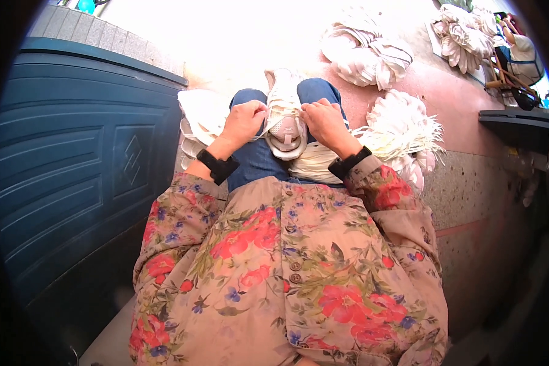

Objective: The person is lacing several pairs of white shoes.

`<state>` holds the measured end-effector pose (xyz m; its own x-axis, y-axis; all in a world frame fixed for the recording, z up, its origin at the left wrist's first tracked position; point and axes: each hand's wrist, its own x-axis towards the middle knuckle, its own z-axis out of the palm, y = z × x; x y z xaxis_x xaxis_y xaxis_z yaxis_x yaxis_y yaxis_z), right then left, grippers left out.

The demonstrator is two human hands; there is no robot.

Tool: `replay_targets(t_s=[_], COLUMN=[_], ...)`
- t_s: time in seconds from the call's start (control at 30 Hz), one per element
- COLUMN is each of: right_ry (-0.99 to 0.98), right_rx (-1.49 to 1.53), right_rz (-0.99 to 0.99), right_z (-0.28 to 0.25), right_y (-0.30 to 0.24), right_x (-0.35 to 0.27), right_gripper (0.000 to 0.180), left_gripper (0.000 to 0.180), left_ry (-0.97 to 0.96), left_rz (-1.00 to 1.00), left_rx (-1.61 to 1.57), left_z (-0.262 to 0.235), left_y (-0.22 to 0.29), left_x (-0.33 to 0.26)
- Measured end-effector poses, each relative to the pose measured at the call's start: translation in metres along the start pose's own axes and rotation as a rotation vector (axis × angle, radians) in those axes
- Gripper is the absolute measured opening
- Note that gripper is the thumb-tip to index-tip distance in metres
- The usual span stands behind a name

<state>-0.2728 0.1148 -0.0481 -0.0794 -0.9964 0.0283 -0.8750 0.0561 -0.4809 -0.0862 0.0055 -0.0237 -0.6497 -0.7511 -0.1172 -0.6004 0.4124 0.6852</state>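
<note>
A white sneaker point(285, 116) rests between my knees on my blue jeans point(255, 160), heel toward me. My left hand point(245, 121) grips its left side and pinches a white lace. My right hand point(325, 122) presses on the right side of the shoe, fingers curled over the lacing area. Both wrists wear black bands. A bundle of white laces point(314, 163) lies on my lap under the right wrist.
A dark blue panelled door point(73, 158) stands at the left. Heaps of white shoe uppers lie on the pink floor: one to my right point(402, 131), one further ahead point(366, 55), another at the far right point(466, 33). More white pieces point(201, 116) sit by my left knee.
</note>
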Motion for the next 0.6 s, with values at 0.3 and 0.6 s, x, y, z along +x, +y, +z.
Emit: replay_targets(t_s=[0.3,0.6], right_ry=[-0.214,-0.179], right_rx=[0.132,0.414], right_rz=[0.235,0.176], right_z=[0.000,-0.001], right_y=[-0.001,0.004], right_x=[0.016,0.007], right_gripper=[0.038,0.024], left_gripper=[0.012,0.012], left_ry=[-0.062,0.188], left_rz=[0.460,0.229], left_rx=[0.419,0.119], left_z=[0.022,0.021], left_y=[0.012,-0.007], left_x=[0.026,0.022])
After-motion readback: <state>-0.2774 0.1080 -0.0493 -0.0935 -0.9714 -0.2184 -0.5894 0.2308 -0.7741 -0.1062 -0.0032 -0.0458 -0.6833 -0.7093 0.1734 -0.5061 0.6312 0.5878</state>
